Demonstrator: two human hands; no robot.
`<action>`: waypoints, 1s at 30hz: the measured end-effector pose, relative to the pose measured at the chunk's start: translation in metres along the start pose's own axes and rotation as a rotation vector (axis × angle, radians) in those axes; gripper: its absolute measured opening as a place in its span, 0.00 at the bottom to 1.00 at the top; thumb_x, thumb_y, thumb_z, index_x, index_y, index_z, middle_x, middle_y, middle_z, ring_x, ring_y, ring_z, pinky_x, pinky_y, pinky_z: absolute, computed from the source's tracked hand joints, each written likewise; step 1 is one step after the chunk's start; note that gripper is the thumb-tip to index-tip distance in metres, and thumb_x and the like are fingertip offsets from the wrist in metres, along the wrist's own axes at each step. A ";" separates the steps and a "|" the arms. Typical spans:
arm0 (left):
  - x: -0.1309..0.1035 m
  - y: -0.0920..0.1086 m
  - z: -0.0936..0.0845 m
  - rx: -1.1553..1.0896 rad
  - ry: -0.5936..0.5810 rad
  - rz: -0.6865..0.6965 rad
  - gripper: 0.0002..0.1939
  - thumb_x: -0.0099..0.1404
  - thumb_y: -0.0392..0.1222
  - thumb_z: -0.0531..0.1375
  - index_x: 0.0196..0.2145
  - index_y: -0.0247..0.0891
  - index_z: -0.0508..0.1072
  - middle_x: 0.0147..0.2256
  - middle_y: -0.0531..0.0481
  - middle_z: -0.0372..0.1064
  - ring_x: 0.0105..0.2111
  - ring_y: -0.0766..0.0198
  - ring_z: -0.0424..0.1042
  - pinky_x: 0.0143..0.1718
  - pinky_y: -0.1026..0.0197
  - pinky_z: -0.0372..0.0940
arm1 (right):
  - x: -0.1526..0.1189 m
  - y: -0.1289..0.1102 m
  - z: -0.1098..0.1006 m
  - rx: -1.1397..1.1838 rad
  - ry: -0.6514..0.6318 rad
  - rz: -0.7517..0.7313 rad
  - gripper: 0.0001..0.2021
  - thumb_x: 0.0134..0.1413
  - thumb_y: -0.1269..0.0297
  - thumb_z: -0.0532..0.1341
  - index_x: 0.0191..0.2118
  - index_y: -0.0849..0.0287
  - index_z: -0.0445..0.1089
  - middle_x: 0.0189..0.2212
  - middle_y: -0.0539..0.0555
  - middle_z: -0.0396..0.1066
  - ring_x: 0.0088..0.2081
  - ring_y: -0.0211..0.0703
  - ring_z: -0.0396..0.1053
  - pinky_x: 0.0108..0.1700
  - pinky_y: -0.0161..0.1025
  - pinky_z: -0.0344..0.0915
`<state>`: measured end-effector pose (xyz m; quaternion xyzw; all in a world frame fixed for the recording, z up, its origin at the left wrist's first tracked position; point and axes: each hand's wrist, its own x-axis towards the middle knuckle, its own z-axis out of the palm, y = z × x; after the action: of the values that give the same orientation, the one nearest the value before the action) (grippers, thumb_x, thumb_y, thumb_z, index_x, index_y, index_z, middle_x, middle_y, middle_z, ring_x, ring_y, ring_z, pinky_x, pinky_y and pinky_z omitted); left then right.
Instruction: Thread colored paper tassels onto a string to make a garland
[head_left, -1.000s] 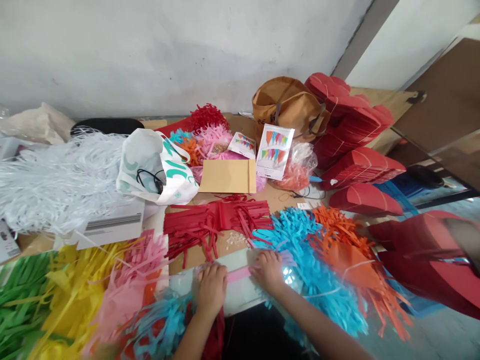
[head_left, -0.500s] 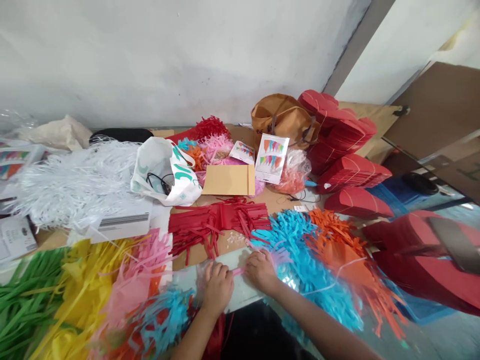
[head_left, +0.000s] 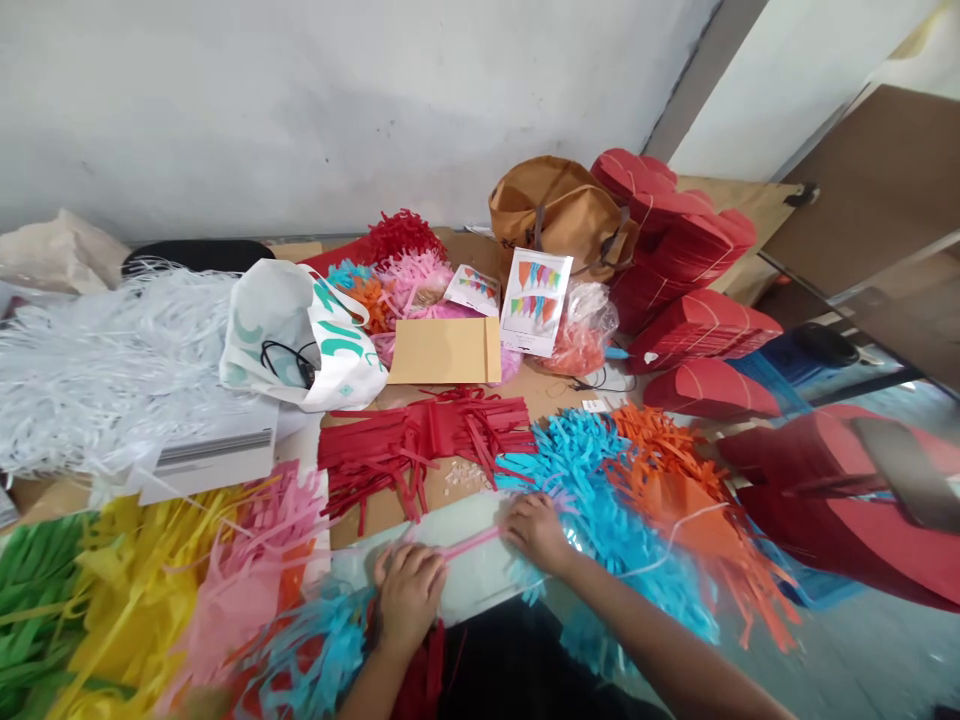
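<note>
A narrow pink tissue-paper strip [head_left: 474, 543] runs between my hands, over a pale board [head_left: 469, 590] at the near edge of the table. My left hand [head_left: 409, 592] has its fingers curled over the strip's left end. At the other end, my right hand [head_left: 534, 530] is closed on it, beside the blue fringed tissue paper [head_left: 637, 560]. What lies under both palms is hidden. Beyond the board rests a red fringed tissue piece [head_left: 435, 432], with small whitish bits [head_left: 465, 477] scattered in front of it.
Green [head_left: 45, 580], yellow [head_left: 150, 580] and pink fringed paper [head_left: 251, 590] lie at left. A white shopping bag [head_left: 300, 335], a tan envelope [head_left: 442, 350] and a brown bag [head_left: 559, 215] stand behind. Red paper stacks [head_left: 705, 330] and orange fringe [head_left: 675, 500] occupy the right.
My left hand has moved left and slightly toward me, so a longer stretch of the pink strip shows between the hands. My right hand has shifted only slightly. The view has moved a little.
</note>
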<state>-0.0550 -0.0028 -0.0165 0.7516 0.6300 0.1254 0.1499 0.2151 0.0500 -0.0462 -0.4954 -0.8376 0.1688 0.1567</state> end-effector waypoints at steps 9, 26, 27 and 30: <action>0.011 0.017 -0.004 -0.015 0.002 -0.140 0.11 0.65 0.42 0.56 0.31 0.48 0.79 0.37 0.52 0.79 0.46 0.54 0.70 0.57 0.44 0.47 | 0.017 -0.011 -0.008 -0.019 -0.164 0.157 0.08 0.54 0.58 0.66 0.28 0.54 0.75 0.31 0.50 0.75 0.41 0.47 0.65 0.47 0.46 0.51; 0.017 0.024 0.017 0.055 0.091 0.155 0.13 0.62 0.33 0.61 0.39 0.53 0.78 0.35 0.56 0.75 0.45 0.58 0.68 0.61 0.45 0.49 | 0.013 -0.033 0.015 -0.168 0.029 -0.177 0.09 0.62 0.63 0.60 0.30 0.52 0.74 0.32 0.49 0.74 0.44 0.48 0.63 0.57 0.53 0.45; 0.018 0.026 0.016 0.057 0.088 0.154 0.13 0.62 0.33 0.61 0.38 0.52 0.78 0.35 0.55 0.75 0.45 0.57 0.68 0.61 0.44 0.49 | 0.014 -0.034 0.018 -0.173 0.053 -0.221 0.09 0.63 0.63 0.60 0.30 0.52 0.73 0.31 0.49 0.74 0.43 0.46 0.63 0.56 0.52 0.46; 0.022 0.033 0.013 0.095 0.083 0.155 0.09 0.60 0.33 0.62 0.35 0.46 0.78 0.37 0.54 0.75 0.47 0.55 0.68 0.61 0.42 0.48 | 0.019 -0.037 0.022 -0.210 0.090 -0.278 0.09 0.62 0.67 0.60 0.29 0.56 0.72 0.28 0.48 0.71 0.39 0.44 0.63 0.54 0.50 0.48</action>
<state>-0.0161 0.0125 -0.0156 0.7984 0.5810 0.1374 0.0777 0.1681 0.0470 -0.0477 -0.3956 -0.9032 0.0348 0.1630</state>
